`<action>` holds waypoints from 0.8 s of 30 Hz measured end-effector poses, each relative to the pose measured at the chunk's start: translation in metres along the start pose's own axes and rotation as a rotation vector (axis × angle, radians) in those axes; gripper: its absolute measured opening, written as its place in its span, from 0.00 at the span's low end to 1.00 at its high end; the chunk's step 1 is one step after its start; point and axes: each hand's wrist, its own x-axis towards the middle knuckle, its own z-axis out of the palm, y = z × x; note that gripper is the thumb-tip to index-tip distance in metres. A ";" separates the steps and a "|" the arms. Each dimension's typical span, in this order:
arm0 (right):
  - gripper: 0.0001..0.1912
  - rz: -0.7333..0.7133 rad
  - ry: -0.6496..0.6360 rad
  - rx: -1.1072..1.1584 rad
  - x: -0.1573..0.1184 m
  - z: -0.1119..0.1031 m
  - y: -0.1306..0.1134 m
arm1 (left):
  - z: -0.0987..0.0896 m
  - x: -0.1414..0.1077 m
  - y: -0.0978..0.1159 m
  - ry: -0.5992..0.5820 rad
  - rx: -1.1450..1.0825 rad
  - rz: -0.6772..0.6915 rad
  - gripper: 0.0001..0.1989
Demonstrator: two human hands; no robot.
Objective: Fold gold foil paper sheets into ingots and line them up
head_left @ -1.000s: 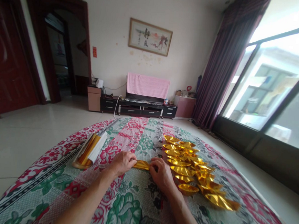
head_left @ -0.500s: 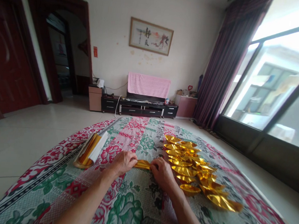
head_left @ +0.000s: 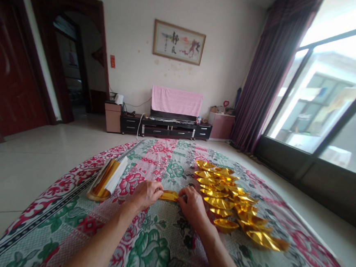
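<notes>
A small folded strip of gold foil paper [head_left: 169,195] lies flat between my two hands, over the middle of the patterned cloth. Its left end is pinched by my left hand [head_left: 147,193], fingers closed. My right hand [head_left: 191,201] grips the right end with bent fingers. Several shiny gold boat-shaped paper pieces [head_left: 218,203] stand in rows just right of my right hand. To the left, a stack of gold and white paper sheets [head_left: 108,179] rests on the cloth, curled at its edges.
The round table's flowered cloth [head_left: 148,252] fills the foreground. Beyond it are a low black cabinet [head_left: 168,132], a pink towel [head_left: 177,101] over a screen, and a pink cabinet [head_left: 221,126]. A dark curtain [head_left: 259,82] hangs beside the window.
The fingers of my right hand have shifted slightly on the foil strip, which looks a little flatter. Both hands stay in nearly the same place.
</notes>
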 end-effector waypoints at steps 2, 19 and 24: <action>0.06 -0.019 0.013 -0.002 -0.002 0.001 -0.001 | 0.001 -0.001 -0.001 0.019 -0.004 0.001 0.09; 0.10 -0.031 0.038 -0.010 -0.011 0.004 -0.012 | 0.010 -0.003 -0.006 0.099 0.031 0.043 0.12; 0.08 -0.028 0.025 0.028 -0.010 0.003 -0.007 | 0.009 -0.003 -0.007 0.076 0.047 0.040 0.11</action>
